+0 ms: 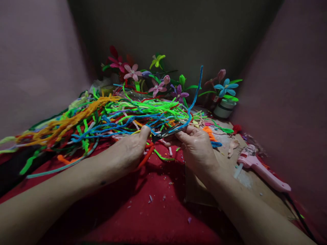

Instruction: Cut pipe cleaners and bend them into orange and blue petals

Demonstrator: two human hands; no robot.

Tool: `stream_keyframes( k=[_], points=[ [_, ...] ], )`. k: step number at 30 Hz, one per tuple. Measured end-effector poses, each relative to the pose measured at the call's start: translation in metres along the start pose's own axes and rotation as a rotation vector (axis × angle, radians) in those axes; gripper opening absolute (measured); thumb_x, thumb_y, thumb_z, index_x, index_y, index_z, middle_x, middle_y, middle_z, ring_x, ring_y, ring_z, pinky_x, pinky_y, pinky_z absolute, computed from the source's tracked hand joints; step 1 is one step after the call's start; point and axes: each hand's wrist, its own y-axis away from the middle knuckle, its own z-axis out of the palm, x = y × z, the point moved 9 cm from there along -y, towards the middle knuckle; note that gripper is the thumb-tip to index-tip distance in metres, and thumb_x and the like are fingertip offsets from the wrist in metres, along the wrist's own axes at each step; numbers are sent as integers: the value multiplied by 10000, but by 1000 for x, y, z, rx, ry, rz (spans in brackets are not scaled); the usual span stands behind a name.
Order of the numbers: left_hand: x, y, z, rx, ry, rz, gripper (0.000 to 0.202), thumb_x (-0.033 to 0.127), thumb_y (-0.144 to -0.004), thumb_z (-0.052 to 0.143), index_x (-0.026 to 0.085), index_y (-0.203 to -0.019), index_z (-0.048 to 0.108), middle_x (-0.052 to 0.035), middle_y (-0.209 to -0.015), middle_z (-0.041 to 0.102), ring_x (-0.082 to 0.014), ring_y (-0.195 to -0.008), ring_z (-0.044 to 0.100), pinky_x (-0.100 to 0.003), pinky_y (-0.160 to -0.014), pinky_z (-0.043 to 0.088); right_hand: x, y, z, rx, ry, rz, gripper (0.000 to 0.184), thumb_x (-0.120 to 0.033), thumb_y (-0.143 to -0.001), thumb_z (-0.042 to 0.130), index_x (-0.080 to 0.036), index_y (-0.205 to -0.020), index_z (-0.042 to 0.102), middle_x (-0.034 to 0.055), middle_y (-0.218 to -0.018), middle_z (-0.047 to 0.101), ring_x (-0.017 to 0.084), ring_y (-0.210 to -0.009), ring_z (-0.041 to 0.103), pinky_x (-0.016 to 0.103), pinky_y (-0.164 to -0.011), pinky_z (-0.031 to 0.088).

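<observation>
A blue pipe cleaner (pixel 195 97) runs from near my left thumb past the fingers of my right hand, and its free end stands up at the right. My left hand (pixel 131 147) is closed, with the thumb on top at the pipe cleaner's lower end. Between the hands lies a slim dark tool (pixel 166 133) with a shiny edge, along the pipe cleaner; its exact kind is unclear. The closed fingers of my right hand (pixel 198 144) grip this tool's right end, beside the pipe cleaner. A red pipe cleaner (pixel 145 157) hangs just below my left hand.
Behind my hands spreads a heap of coloured pipe cleaners (pixel 143 108). Pipe-cleaner flowers (pixel 133 72) stand at the back, with a blue flower (pixel 226 87) above a pale jar (pixel 224 109). A pink glue gun (pixel 263 168) lies on cardboard (pixel 255 194) at right. Scraps dot the red cloth (pixel 158 217).
</observation>
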Motion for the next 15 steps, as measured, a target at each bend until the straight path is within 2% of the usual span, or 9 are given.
stream_keyframes(
  k=[9,13,15],
  points=[
    [1,0,0,-24,-63,-28,269,169,-704,419,172,-973,406,-21,-603,513,-170,-471,433,-296,-471,281,1,0,-1,21,-28,6,91,-212,-695,669,-170,-774,650,19,-691,687,187,-708,673,336,-635,581],
    [-1,0,6,-75,-74,-67,201,202,-746,368,185,-946,375,-21,-615,524,-188,-506,475,-301,-492,309,1,0,-4,52,-11,-6,58,-183,-704,642,-166,-760,638,10,-676,680,162,-643,658,326,-628,568],
    [-4,0,3,-39,15,-104,137,233,-744,390,203,-876,367,-3,-597,507,-178,-505,468,-294,-494,309,1,0,-8,82,5,-12,25,-174,-706,633,-155,-716,622,9,-635,670,147,-582,641,317,-613,558]
  ],
)
